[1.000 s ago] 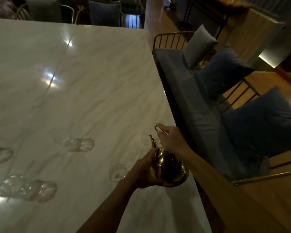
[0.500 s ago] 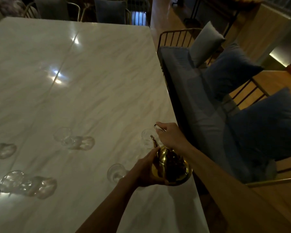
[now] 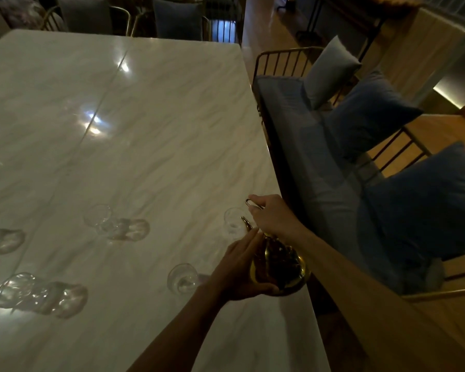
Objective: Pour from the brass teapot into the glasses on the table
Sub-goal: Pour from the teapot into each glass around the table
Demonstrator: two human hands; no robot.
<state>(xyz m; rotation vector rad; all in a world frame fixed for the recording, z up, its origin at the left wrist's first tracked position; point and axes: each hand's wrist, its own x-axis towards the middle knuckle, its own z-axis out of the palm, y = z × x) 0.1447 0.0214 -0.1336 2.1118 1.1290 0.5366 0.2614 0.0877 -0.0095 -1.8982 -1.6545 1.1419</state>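
Note:
A shiny brass teapot (image 3: 282, 269) hangs just above the marble table (image 3: 145, 130) near its right edge. My left hand (image 3: 236, 272) cups the pot's round body from the left. My right hand (image 3: 274, 218) grips the handle at the top. The curved spout (image 3: 246, 222) points at a clear glass (image 3: 234, 221) directly beyond it. A second clear glass (image 3: 183, 277) stands to the left of my left hand. Further left stand other glasses, one (image 3: 97, 216) mid-table and one (image 3: 14, 289) near the left edge.
A bench with blue and grey cushions (image 3: 365, 116) runs close along the table's right edge. Chairs (image 3: 177, 20) stand at the far end. A glass (image 3: 0, 238) sits at the far left edge of the view.
The teapot and both hands have stayed almost in place, spout still toward the near-right glass. The view has shifted slightly.

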